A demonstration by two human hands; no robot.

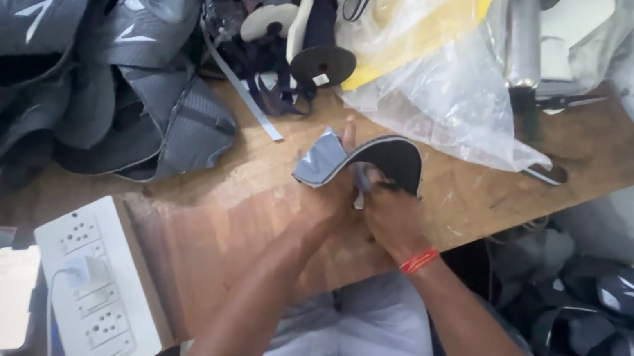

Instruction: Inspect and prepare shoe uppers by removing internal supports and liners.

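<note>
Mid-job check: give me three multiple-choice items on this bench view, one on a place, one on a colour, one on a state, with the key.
1. Where does the white socket board lie?
A. at the near left of the wooden board
B. under the plastic bag
C. on the person's lap

2. What colour is the band on the right wrist?
A. green
B. red
C. white

3. How is the grey shoe piece held?
A. lying flat, untouched
B. hanging from a hook
C. bent in an arch between both hands

Key: 1 A, it sits at the wooden board's near-left corner, beside a phone. 2 B, the band shows red. 3 C, the left hand and right hand grip it while it curves upward.
</note>
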